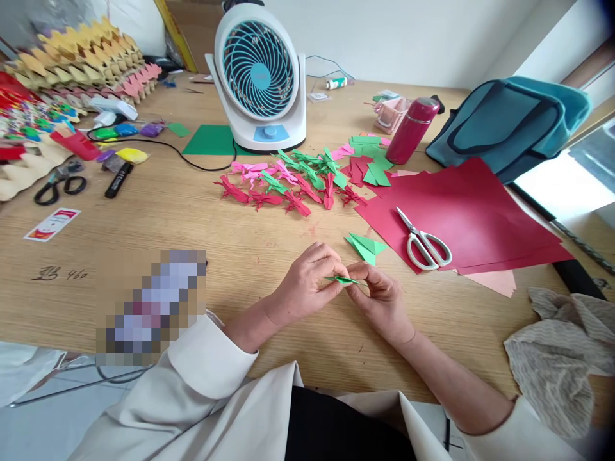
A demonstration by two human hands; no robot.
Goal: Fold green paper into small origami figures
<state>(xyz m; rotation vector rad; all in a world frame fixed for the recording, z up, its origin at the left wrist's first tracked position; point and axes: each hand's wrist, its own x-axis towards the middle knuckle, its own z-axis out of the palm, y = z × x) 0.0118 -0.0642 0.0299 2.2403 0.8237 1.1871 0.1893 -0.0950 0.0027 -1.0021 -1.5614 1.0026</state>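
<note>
A small folded piece of green paper (344,280) is pinched between my two hands, above the front part of the wooden table. My left hand (310,276) grips its left end with thumb and fingers. At its right end, my right hand (379,298) holds it between thumb and fingertips; part of the paper is hidden by the fingers. Just beyond my hands lies another folded green paper piece (366,248), touched by neither hand. Farther back is a pile of folded red, pink and green paper figures (293,179).
White-handled scissors (425,246) rest on large red paper sheets (471,211) at the right. Behind stand a fan (262,77), a red flask (412,131) and a teal bag (509,128). Black scissors (60,186) and a marker (118,180) lie left; a cloth (557,358) hangs right.
</note>
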